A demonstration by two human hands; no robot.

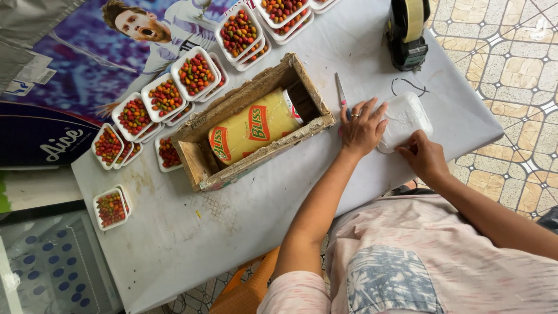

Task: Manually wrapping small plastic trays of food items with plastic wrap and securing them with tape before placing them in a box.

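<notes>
Far left of the hands, filled foam trays (165, 97) of red/green/orange bits sit in rows, well apart from the grip. Nearer, just beside the left hand, a wooden box (308, 93) holds a yellow film roll (253, 125). Small knife (340, 90) lies just above the left fingertips: a careless slide up could nick a finger, imo. Left hand (363, 129) lies flat, fingers spread, pressing the wrapped white tray (405, 119) at its left side. Right hand (424, 156) pinches the tray's near edge; how tight, can't tell. Tray sits close to the table edge (465, 148), so a hard tug could tip it off or tear the wrap. Tape dispenser (407, 35) stands beyond.
</notes>
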